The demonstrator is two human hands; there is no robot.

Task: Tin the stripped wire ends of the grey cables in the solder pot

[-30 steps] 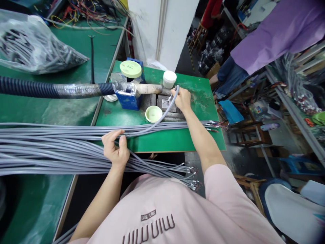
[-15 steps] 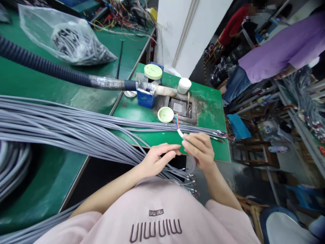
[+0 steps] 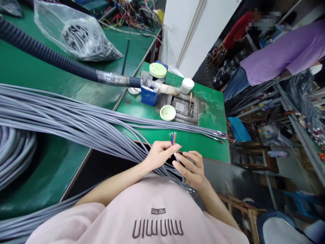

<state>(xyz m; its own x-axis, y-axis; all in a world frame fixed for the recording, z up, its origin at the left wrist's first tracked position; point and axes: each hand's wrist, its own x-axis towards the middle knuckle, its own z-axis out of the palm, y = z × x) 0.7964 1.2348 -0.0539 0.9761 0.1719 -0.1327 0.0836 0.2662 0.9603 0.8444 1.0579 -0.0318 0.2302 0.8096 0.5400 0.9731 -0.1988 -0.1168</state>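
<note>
My left hand pinches the fanned coloured wires at the stripped end of a grey cable between thumb and fingers. Red, blue and green strands stick up above the fingertips. Just to the right, my right hand holds the same cable lower down with bent fingers; the cable's jacket is mostly hidden by them. Behind both hands, a thick bundle of grey cables runs from the left, part of it across the green bench. Other cables of the bundle pass under my hands.
A solder pot is set into the bench, with a hose nozzle beside it. Nearby are a shallow pale dish, a white jar and a blue box. A person in purple stands at right.
My left hand has closed on the coloured wires. My right hand has moved left and down with the cable, bringing the wire end nearer my body. The view has shifted slightly.
</note>
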